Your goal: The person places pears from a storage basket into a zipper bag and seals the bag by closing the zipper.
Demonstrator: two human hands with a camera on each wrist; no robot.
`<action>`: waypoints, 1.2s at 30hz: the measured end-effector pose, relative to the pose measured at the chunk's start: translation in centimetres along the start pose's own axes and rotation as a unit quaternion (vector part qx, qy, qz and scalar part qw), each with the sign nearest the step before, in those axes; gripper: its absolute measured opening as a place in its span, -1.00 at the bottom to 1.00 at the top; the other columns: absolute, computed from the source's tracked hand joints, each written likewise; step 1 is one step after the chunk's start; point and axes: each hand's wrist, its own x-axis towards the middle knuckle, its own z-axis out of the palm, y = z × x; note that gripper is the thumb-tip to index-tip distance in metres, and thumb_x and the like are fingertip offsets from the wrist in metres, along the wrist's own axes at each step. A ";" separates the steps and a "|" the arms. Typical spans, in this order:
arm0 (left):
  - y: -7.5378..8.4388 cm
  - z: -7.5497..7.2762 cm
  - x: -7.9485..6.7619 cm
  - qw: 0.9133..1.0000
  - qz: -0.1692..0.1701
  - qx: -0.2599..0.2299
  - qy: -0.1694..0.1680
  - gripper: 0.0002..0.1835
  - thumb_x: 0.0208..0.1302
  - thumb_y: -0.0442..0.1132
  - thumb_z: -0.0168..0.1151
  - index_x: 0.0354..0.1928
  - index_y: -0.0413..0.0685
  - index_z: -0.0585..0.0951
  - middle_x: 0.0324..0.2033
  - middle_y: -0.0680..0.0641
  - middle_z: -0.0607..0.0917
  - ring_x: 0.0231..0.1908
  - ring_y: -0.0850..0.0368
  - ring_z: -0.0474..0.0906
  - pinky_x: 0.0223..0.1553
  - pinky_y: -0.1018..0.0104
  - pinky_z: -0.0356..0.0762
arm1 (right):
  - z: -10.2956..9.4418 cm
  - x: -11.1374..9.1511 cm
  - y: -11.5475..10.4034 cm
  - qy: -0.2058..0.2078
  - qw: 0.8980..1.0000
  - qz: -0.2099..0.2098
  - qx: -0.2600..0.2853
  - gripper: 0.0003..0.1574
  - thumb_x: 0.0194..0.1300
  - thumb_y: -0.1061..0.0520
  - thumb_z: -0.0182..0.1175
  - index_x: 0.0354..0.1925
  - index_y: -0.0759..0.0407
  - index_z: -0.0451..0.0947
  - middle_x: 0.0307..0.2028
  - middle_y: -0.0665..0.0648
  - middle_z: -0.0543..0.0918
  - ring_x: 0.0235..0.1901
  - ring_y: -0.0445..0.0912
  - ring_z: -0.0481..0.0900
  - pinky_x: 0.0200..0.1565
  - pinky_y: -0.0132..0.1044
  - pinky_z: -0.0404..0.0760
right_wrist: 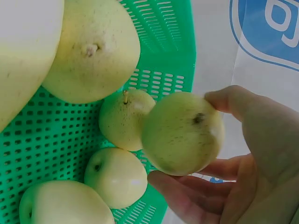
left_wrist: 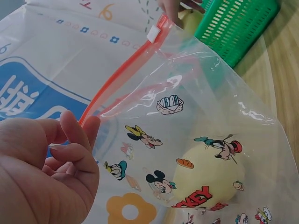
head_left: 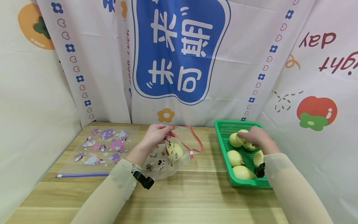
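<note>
My left hand [head_left: 156,136] pinches the red-edged rim of a clear zip bag [left_wrist: 149,154] printed with cartoon figures. The bag's mouth gapes toward the right, with a white slider at one end. Inside lies one pale yellow pear [left_wrist: 205,175]. At the right, my right hand [head_left: 258,139] holds another yellow pear [right_wrist: 182,133] between thumb and fingers, over the far part of a green plastic basket [head_left: 251,183]. Several more pears, among them one near the front [head_left: 242,172], lie in the basket.
A second clear bag [head_left: 104,149] with pink and purple prints and a purple zip lies flat at the left of the wooden table [head_left: 179,202]. Printed white cloth [head_left: 243,40] hangs behind and at both sides.
</note>
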 end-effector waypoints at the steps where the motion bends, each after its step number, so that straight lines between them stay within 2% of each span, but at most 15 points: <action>1: 0.0 0.0 -0.1 1.000 0.000 -0.002 0.000 -0.62 0.64 -0.13 0.22 0.27 -0.21 0.73 -0.21 -0.08 0.86 -0.51 0.26 0.59 -0.45 0.51 0.55 | 0.1 0.0 -0.1 0.007 1.000 -0.001 0.006 -0.35 0.52 -0.41 0.16 -0.45 0.03 0.34 -0.52 0.04 0.48 -0.47 0.02 0.62 -0.39 -0.16 0.59; 4: 0.0 0.0 0.0 1.000 0.002 -0.002 -0.001 -0.61 0.64 -0.13 0.22 0.28 -0.23 0.72 -0.21 -0.07 0.86 -0.50 0.27 0.60 -0.44 0.51 0.55 | 0.4 0.2 -0.4 0.027 0.999 -0.008 0.021 -0.34 0.51 -0.42 0.17 -0.37 0.08 0.35 -0.48 0.09 0.56 -0.49 0.01 0.65 -0.40 -0.17 0.60; 7: 0.0 0.0 0.1 1.000 0.002 -0.001 0.000 -0.61 0.64 -0.13 0.22 0.28 -0.23 0.72 -0.21 -0.07 0.85 -0.49 0.27 0.60 -0.43 0.50 0.56 | 0.6 0.3 -0.6 0.042 0.999 -0.017 0.026 -0.33 0.52 -0.44 0.16 -0.30 0.12 0.40 -0.39 0.16 0.67 -0.43 0.03 0.70 -0.39 -0.17 0.60; 13: 0.2 -0.1 0.0 1.000 -0.002 -0.004 0.005 -0.62 0.63 -0.13 0.23 0.26 -0.21 0.74 -0.22 -0.06 0.85 -0.48 0.26 0.60 -0.44 0.51 0.54 | 0.8 0.3 -2.0 0.055 0.998 -0.028 0.021 -0.31 0.52 -0.47 0.15 -0.24 0.13 0.47 -0.37 0.16 0.69 -0.38 0.04 0.69 -0.38 -0.16 0.56; 19: 0.2 -0.2 0.1 1.000 -0.003 0.001 0.005 -0.62 0.63 -0.12 0.23 0.27 -0.19 0.74 -0.21 -0.06 0.86 -0.47 0.24 0.62 -0.47 0.52 0.51 | 1.1 0.4 -3.7 0.074 0.996 -0.046 0.026 -0.16 0.51 -0.46 0.17 0.15 0.29 0.53 -0.12 0.29 0.73 -0.29 0.07 0.73 -0.30 -0.13 0.63; 22: 0.3 -0.2 0.0 1.000 -0.004 0.002 0.004 -0.62 0.63 -0.12 0.23 0.26 -0.19 0.75 -0.22 -0.06 0.86 -0.47 0.23 0.62 -0.47 0.53 0.50 | 1.4 0.3 -4.8 0.089 0.994 -0.056 0.023 0.00 0.50 -0.46 0.17 0.38 0.36 0.45 0.05 0.40 0.71 -0.14 0.15 0.71 -0.19 -0.04 0.64; 25: 0.3 -0.2 0.0 1.000 -0.006 0.002 0.006 -0.62 0.63 -0.12 0.23 0.27 -0.18 0.75 -0.22 -0.06 0.85 -0.47 0.23 0.62 -0.47 0.52 0.50 | 1.6 -0.1 -6.3 0.103 0.992 -0.066 0.026 0.07 0.50 -0.45 0.17 0.50 0.36 0.38 0.21 0.45 0.67 0.05 0.24 0.66 -0.02 0.07 0.64; 27: 0.3 -0.2 0.0 1.000 -0.006 0.002 0.006 -0.62 0.63 -0.12 0.23 0.27 -0.18 0.74 -0.22 -0.05 0.85 -0.47 0.23 0.62 -0.47 0.52 0.50 | 1.8 -0.5 -7.3 0.111 0.990 -0.077 0.030 0.06 0.50 -0.44 0.18 0.51 0.34 0.38 0.27 0.44 0.65 0.10 0.26 0.64 0.03 0.11 0.63; 31: 0.2 -0.2 0.2 1.000 -0.005 0.003 0.004 -0.62 0.63 -0.11 0.23 0.27 -0.18 0.75 -0.22 -0.06 0.85 -0.48 0.24 0.61 -0.49 0.52 0.46 | 2.4 -1.3 -9.3 0.119 0.986 -0.107 0.037 -0.01 0.48 -0.42 0.22 0.49 0.27 0.43 0.26 0.38 0.68 0.08 0.22 0.66 0.04 0.11 0.65; 36: 0.4 -0.1 0.1 1.000 -0.006 0.005 0.003 -0.63 0.64 -0.11 0.22 0.27 -0.16 0.75 -0.20 -0.07 0.85 -0.48 0.25 0.60 -0.49 0.51 0.45 | 3.0 -2.4 -11.8 0.111 0.982 -0.150 0.042 -0.02 0.45 -0.39 0.27 0.52 0.21 0.44 0.25 0.32 0.70 0.09 0.18 0.66 0.10 0.10 0.66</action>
